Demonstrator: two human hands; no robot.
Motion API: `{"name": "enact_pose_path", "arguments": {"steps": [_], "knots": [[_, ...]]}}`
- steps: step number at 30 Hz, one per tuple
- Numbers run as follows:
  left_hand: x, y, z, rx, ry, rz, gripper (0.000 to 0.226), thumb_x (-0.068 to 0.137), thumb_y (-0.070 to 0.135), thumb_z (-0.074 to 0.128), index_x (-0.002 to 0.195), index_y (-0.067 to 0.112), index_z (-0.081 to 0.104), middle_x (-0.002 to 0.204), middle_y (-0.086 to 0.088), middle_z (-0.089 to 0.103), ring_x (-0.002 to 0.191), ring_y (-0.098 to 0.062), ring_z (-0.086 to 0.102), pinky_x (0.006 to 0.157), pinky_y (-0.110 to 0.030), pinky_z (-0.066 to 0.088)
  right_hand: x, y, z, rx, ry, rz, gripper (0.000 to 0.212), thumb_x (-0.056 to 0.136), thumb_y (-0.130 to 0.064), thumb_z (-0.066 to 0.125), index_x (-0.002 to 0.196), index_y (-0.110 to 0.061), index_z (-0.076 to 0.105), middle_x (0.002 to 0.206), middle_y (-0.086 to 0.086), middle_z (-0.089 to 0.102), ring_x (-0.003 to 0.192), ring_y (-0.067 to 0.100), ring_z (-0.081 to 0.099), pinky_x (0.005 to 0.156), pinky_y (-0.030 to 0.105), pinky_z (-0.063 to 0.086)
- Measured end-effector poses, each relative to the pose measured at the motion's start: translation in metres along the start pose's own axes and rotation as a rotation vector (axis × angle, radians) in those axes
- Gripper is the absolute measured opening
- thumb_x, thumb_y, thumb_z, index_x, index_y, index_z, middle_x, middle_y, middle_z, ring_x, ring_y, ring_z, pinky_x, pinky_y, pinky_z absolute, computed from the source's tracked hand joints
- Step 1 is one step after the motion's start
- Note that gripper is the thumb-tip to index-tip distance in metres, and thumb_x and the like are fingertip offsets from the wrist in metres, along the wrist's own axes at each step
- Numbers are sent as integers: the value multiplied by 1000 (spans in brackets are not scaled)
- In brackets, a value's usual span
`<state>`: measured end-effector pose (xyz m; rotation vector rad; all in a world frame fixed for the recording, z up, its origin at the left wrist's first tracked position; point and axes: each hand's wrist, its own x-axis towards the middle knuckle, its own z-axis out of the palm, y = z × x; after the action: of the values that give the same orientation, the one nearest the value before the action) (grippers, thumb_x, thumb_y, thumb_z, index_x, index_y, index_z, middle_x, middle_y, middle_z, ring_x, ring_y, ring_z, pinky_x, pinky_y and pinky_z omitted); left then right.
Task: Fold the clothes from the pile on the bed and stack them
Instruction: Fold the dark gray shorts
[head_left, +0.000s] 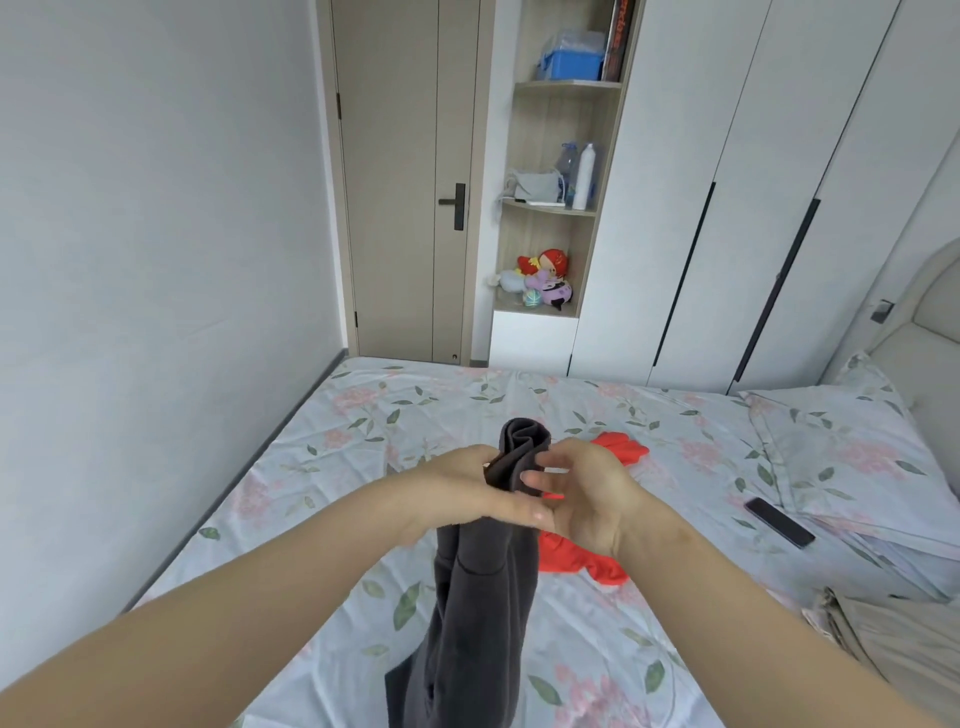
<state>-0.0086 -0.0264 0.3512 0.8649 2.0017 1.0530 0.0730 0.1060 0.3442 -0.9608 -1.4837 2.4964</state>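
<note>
A dark grey garment (483, 623) was held up above the bed (363, 415), in the middle of the view. It was gripped near its top by the left hand (462, 493), whose fingers were wrapped round the bunched cloth, with the thumb laid across the front. Above that grip a short folded end of the cloth stood up; below it the rest hung down in long folds towards the lower edge of the view.

The right hand (592, 499) was held just beside the left, palm turned towards it. Its fingers (540, 460) were loosely stretched out and their tips were laid against the raised end of the cloth; they were not curled round it.

A red garment (618, 447) was seen lying crumpled on the floral sheet behind and below the hands, partly hidden by them. A beige garment (893, 649) was spread at the lower right corner of the bed. A dark phone (779, 522) was lying flat on the sheet near a pillow (841, 452) in the same floral cloth. Beyond the bed, a closed door (395, 182), an open shelf (556, 208) and white wardrobe doors (753, 182) were seen.
</note>
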Motion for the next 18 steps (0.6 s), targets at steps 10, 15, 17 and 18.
{"name": "enact_pose_path", "arguments": {"steps": [10,15,17,18], "knots": [[-14,9,-42,186,-65,4,48,76,-12,63,106,26,56,111,-1,68,93,-19,63,81,-28,52,6,-4,-18,-1405,-107,-739,43,72,-22,77,95,-47,50,128,-12,31,120,12,29,102,27,26],[-17,18,-66,189,-57,51,45,76,-16,62,97,23,58,106,-5,70,88,-18,64,76,-24,50,11,-6,-30,-1536,-106,-786,39,62,-51,80,71,-49,42,137,-22,24,122,4,15,100,36,14],[-19,21,-71,202,-64,72,44,76,-17,62,96,22,57,103,-5,71,87,-19,65,74,-23,51,12,-3,-32,-1526,-174,-749,40,63,-46,81,75,-48,43,134,-16,31,117,3,22,101,35,21],[-20,21,-73,217,-75,83,43,77,-16,61,95,22,56,102,-4,71,89,-19,65,75,-24,52,12,-3,-32,-1489,-221,-727,40,65,-40,82,74,-44,44,122,-13,42,108,3,32,95,30,29]]}}
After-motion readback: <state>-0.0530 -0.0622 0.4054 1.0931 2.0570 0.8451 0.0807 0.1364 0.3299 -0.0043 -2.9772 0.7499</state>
